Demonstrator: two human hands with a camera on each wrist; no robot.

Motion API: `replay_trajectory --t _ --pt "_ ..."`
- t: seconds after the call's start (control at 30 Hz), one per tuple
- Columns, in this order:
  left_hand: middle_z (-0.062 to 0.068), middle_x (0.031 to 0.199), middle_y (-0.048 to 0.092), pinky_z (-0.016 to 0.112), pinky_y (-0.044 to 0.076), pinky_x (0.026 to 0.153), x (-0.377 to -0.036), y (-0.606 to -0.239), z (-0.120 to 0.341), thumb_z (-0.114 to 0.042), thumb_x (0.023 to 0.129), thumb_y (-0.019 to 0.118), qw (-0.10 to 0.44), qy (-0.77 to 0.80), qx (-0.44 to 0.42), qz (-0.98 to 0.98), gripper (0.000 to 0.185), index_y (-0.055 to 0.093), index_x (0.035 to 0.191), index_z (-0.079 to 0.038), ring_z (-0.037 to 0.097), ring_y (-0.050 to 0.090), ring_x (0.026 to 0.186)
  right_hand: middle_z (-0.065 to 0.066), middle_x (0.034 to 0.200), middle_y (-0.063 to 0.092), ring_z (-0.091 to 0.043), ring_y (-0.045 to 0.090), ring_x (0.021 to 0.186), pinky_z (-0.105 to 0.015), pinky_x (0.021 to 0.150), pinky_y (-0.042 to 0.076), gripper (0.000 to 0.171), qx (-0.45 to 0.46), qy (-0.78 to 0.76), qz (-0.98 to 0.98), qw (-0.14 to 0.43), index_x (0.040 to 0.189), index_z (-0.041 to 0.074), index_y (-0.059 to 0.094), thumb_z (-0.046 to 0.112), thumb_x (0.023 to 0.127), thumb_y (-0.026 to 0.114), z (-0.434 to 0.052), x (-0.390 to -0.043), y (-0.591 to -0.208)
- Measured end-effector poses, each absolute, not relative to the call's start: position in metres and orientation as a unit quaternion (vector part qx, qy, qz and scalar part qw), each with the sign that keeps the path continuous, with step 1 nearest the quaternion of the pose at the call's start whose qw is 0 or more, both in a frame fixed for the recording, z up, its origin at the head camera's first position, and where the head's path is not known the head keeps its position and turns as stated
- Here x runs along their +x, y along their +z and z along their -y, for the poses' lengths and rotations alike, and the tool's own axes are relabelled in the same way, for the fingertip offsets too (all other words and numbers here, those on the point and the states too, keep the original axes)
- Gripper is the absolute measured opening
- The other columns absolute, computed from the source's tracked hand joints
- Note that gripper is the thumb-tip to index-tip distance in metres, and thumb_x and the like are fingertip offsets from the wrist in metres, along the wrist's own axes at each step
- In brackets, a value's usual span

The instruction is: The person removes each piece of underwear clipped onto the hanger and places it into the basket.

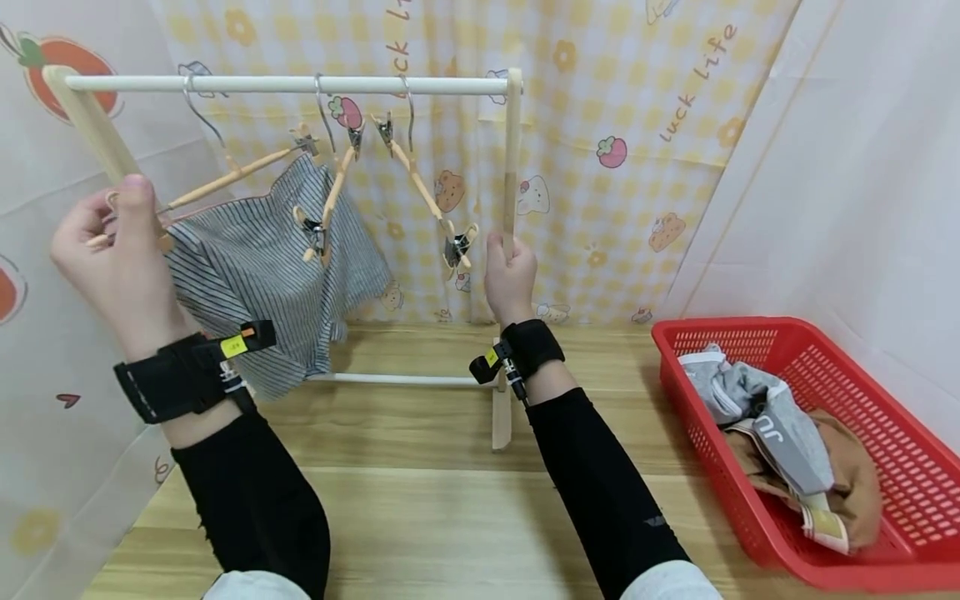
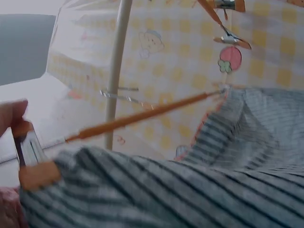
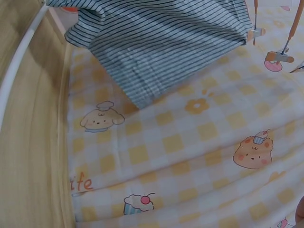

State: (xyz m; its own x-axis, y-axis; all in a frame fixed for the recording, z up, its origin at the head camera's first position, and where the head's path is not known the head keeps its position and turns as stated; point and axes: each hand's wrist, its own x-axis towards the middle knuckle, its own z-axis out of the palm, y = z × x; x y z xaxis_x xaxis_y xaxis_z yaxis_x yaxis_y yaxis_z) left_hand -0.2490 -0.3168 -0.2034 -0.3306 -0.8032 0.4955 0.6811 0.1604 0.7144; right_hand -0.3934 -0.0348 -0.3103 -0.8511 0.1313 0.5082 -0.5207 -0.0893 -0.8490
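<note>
Pinching the clip (image 1: 112, 218) at the near end of a wooden hanger (image 1: 225, 177), the left hand (image 1: 120, 258) sits at the left edge of the head view, thumb up and fingers curled round the clip and the cloth edge under it. The left wrist view shows that clip (image 2: 33, 159) at the lower left, biting the hem of the striped shorts (image 2: 190, 180), with a fingertip just above it. The shorts (image 1: 262, 267) hang across the left-centre of the frame, their far corner caught in the hanger's other clip (image 1: 306, 143). The hanger's hook is over the white rail (image 1: 300, 84) near the top of the frame.

The right hand (image 1: 510, 279), at the centre, is clenched round the wooden upright (image 1: 512, 167) of the drying rack. Two more hangers (image 1: 420, 187) dangle tilted from the rail between the shorts and that post, their clips holding nothing.

At the lower right, a red basket (image 1: 900, 467) stands on the wooden table (image 1: 450, 517), holding crumpled grey and brown garments (image 1: 787, 442). A patterned yellow curtain (image 1: 615, 150) fills the background.
</note>
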Motion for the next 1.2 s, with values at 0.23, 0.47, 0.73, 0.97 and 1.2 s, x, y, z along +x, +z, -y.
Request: replay_trajectory --t 0.23,0.47,0.73,0.97,1.2 --pt "0.009 0.075 0.059 0.02 0.047 0.064 -0.255 -0.186 0.308 -0.009 0.098 0.059 0.576 -0.626 0.044 0.524 0.034 0.063 0.065 0.0 0.013 0.043 0.056 0.006 0.049 0.027 -0.007 0.023 0.04 -0.023 0.039 0.018 0.047 0.151 0.716 0.644 0.223 0.058 0.014 0.031 0.022 0.1 0.05 0.034 -0.392 -0.309" --pt "0.002 0.066 0.045 0.019 0.043 0.064 -0.253 -0.183 0.302 -0.014 0.101 0.056 0.6 -0.567 0.069 0.561 0.033 0.054 0.068 -0.014 0.01 0.048 0.061 0.005 0.05 0.026 -0.008 0.021 0.041 -0.022 0.041 0.018 0.047 0.153 0.714 0.644 0.226 0.058 0.014 0.03 0.023 0.1 0.051 0.033 -0.392 -0.309" --pt "-0.005 0.065 0.041 0.019 0.04 0.064 -0.25 -0.183 0.293 -0.017 0.103 0.054 0.635 -0.496 0.065 0.588 0.025 0.053 0.078 -0.021 0.004 0.048 0.06 0.005 0.049 0.027 -0.008 0.022 0.041 -0.023 0.04 0.018 0.053 0.148 0.718 0.642 0.223 0.057 0.013 0.031 0.03 0.104 0.05 0.033 -0.39 -0.31" --pt "-0.002 0.064 0.04 0.02 0.04 0.062 -0.238 -0.2 0.283 -0.011 0.102 0.052 0.663 -0.514 0.044 0.542 0.031 0.049 0.072 -0.02 0.008 0.045 0.059 0.004 0.049 0.028 -0.007 0.024 0.041 -0.023 0.042 0.019 0.054 0.153 0.701 0.652 0.245 0.057 0.013 0.03 0.029 0.105 0.047 0.032 -0.391 -0.311" --pt "0.005 0.062 0.038 0.021 0.042 0.061 -0.205 -0.231 0.266 0.001 0.101 0.046 0.692 -0.545 0.052 0.47 0.04 0.043 0.064 -0.013 0.012 0.046 0.056 0.004 0.049 0.029 -0.008 0.025 0.042 -0.023 0.041 0.02 0.052 0.156 0.705 0.649 0.239 0.057 0.013 0.031 0.027 0.104 0.047 0.033 -0.391 -0.309"
